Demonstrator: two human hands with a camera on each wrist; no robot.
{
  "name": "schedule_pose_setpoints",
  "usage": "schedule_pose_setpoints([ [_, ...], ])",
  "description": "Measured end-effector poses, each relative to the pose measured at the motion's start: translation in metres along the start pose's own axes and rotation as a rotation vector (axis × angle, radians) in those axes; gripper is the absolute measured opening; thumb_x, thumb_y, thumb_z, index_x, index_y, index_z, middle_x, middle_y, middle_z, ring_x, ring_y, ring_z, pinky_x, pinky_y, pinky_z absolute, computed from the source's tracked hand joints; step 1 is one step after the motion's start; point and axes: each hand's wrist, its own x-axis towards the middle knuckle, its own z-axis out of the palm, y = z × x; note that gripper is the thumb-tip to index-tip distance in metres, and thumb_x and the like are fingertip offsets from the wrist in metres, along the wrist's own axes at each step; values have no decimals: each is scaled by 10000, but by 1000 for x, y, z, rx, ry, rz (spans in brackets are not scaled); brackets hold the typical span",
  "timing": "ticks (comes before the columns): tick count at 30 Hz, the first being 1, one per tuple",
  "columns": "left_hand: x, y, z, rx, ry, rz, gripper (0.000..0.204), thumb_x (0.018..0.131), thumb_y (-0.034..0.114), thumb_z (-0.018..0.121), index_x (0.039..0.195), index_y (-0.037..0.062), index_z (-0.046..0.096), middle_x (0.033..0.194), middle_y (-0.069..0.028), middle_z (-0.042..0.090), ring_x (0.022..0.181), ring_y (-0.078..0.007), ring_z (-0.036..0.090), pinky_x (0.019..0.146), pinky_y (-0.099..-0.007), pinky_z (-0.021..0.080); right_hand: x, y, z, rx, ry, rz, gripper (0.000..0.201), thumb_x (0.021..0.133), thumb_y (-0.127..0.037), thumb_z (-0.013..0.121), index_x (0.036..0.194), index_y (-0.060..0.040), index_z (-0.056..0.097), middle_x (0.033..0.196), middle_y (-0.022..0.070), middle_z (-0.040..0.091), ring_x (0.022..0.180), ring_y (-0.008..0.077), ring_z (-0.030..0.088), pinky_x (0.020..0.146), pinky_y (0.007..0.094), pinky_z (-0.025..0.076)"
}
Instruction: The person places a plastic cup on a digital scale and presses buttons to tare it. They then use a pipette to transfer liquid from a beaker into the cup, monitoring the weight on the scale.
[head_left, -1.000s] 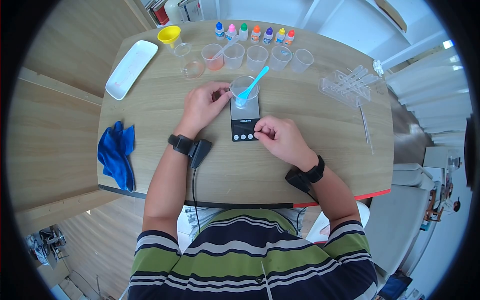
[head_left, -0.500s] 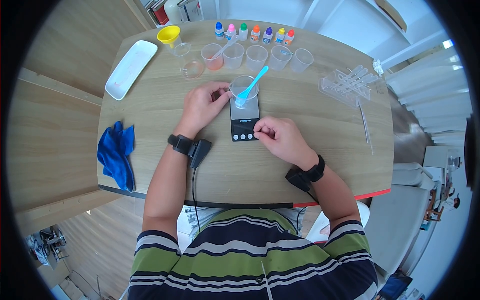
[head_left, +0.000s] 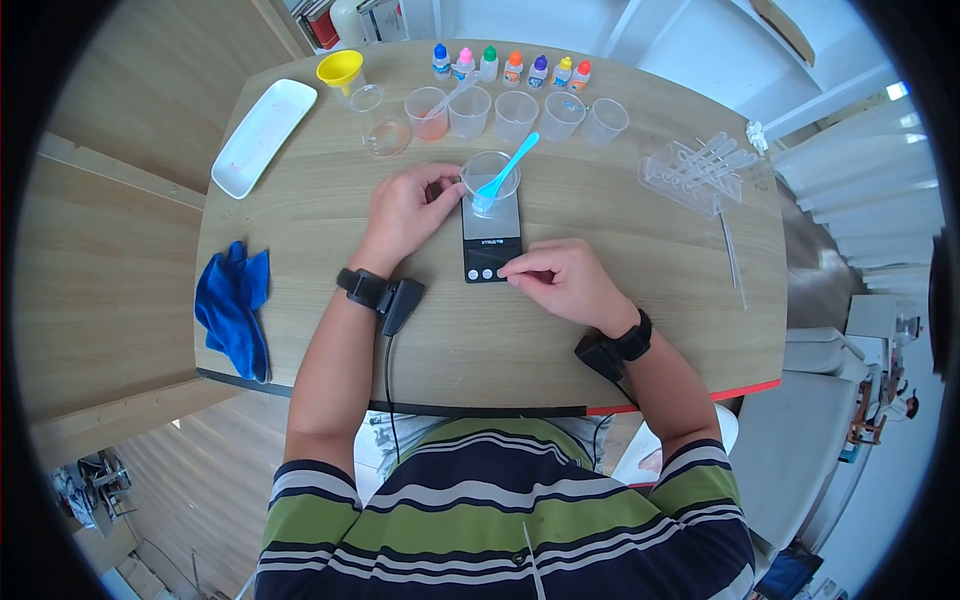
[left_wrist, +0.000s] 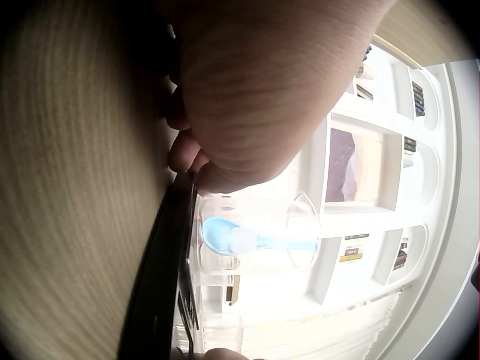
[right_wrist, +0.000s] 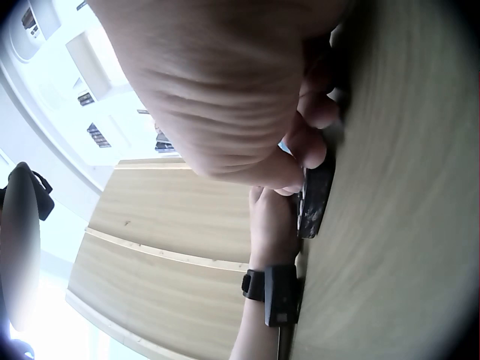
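The right hand (head_left: 575,287) has been moved a bit further over the front of the scale (head_left: 490,230), so one end button is now partly covered; whether it is pushed cannot be told. Its finger and thumb are held close, loosely bent. The left hand (head_left: 403,212) is rested by the scale's far left edge, fingers softly bent. The clear cup (head_left: 474,173) is set on the scale's far end, with the blue spoon (head_left: 510,167) leaned inside.
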Motion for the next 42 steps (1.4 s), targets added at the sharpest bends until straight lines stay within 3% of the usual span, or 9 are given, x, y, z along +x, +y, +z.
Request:
schedule_pose_setpoints([
  [2,0,0,0,-5,0,-1,306,948,302,837,1185,108,842,918,-42,806,725,-179,717,700,-353,572,0,-1,-1,-33,-10,-4,138,925,-47,822,1048,-93,862,827,76,764,648,200,674,589,332,511],
  [4,0,0,0,-11,-13,3,320,972,201,806,1277,105,826,864,-1,750,714,-96,625,689,-300,528,0,0,0,-66,-20,-7,137,923,-51,823,1044,-98,865,836,76,767,653,195,678,585,331,507],
  [7,-1,0,0,-17,-13,-4,320,973,204,809,1276,103,825,867,-3,752,714,-94,621,688,-300,527,-1,2,1,-75,-16,-11,132,922,-64,823,1042,-101,866,829,77,765,644,194,674,581,329,502],
  [8,-1,0,0,-17,-13,-5,320,973,204,809,1276,103,825,867,-3,752,714,-94,621,688,-300,527,-1,2,2,-69,-9,-3,128,923,-70,822,1039,-103,866,828,78,767,639,194,671,578,330,501],
  [10,0,0,0,-10,5,0,306,948,304,840,1187,112,846,915,-40,808,715,-174,714,693,-351,573,-1,1,3,-62,-3,4,123,924,-77,821,1035,-105,867,827,79,769,635,194,668,576,331,500],
  [42,0,-2,1,-1,4,8,300,957,308,839,1194,124,846,917,-39,808,727,-174,723,696,-349,574,1,1,4,-83,39,3,135,933,-60,793,1043,-90,864,867,106,796,692,240,710,629,354,535],
])
